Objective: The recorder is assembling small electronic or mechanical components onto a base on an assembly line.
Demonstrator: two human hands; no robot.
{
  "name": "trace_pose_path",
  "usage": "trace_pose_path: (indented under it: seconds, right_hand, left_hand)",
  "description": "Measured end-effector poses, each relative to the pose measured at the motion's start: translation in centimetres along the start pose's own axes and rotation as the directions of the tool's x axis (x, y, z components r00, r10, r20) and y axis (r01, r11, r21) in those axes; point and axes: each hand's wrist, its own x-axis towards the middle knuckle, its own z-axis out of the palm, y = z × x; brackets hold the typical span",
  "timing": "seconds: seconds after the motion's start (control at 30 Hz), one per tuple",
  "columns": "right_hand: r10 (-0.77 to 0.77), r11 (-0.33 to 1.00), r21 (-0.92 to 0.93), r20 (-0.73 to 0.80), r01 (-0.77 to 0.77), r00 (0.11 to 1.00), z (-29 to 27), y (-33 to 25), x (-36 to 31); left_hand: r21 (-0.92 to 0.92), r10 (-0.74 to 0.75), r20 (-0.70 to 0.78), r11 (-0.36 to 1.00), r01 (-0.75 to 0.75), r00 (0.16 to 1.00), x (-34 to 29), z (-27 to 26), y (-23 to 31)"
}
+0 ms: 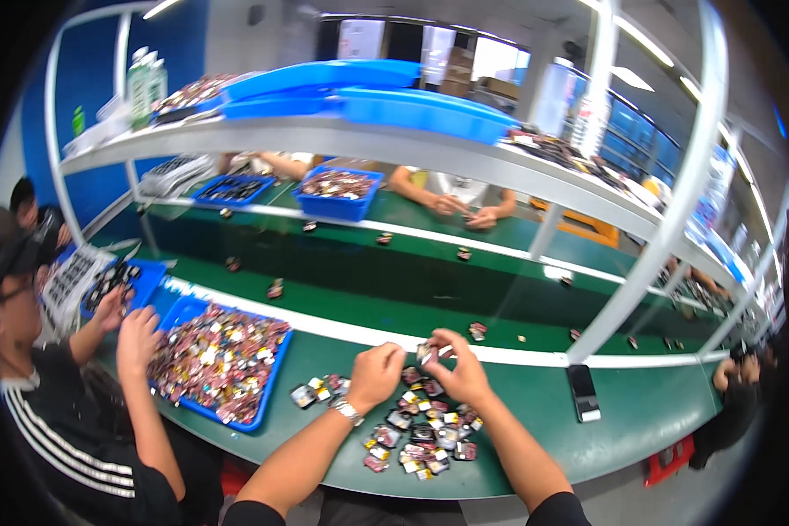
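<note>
two bare hands work above one green table [644,405]; one part [427,353], one phone [585,392] and one near blue tray [273,382] are countable, while the loose pile [422,431] holds more than a dozen pieces and a smaller cluster [322,388] several, overlapping too much for an exact count. the pieces are small and blocky, with glossy dark, reddish, silvery and yellow patches; the tray is smooth plastic, heaped with similar bits, and the phone a flat dark slab. the right hand [465,375] pinches the part between thumb and forefinger, at its left side, just beyond the pile. the left hand [375,377] is curled near the part; whether it grips anything, i cannot tell.
</note>
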Motion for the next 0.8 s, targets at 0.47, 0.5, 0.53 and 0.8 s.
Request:
trace_pose_path:
  seconds: [0.47, 0.5, 0.53, 0.8]
  right_hand:
    - [-0.255, 0.955, -0.129, 0.093, 0.265, 0.963, -2.2, -0.8, -3.7]
    - [-0.221, 0.968, -0.112, 0.046, 0.225, 0.974, -1.6, -1.1, -3.8]
    - [-0.222, 0.968, -0.112, 0.047, 0.226, 0.974, -1.2, -1.5, -3.9]
    - [-0.030, 0.983, -0.183, -0.273, -0.021, 0.962, 1.5, -2.3, -3.7]
  left_hand:
    - [-0.510, -0.147, 0.748, 0.496, 0.702, 0.647, -0.3, 1.6, -0.9]
    - [-0.549, -0.178, 0.707, 0.472, 0.690, 0.684, -0.5, 1.7, -0.5]
    - [-0.588, -0.210, 0.663, 0.448, 0.674, 0.718, -0.6, 1.7, -0.2]
    - [-0.634, -0.191, 0.632, 0.430, 0.643, 0.751, -0.3, 1.9, -0.1]
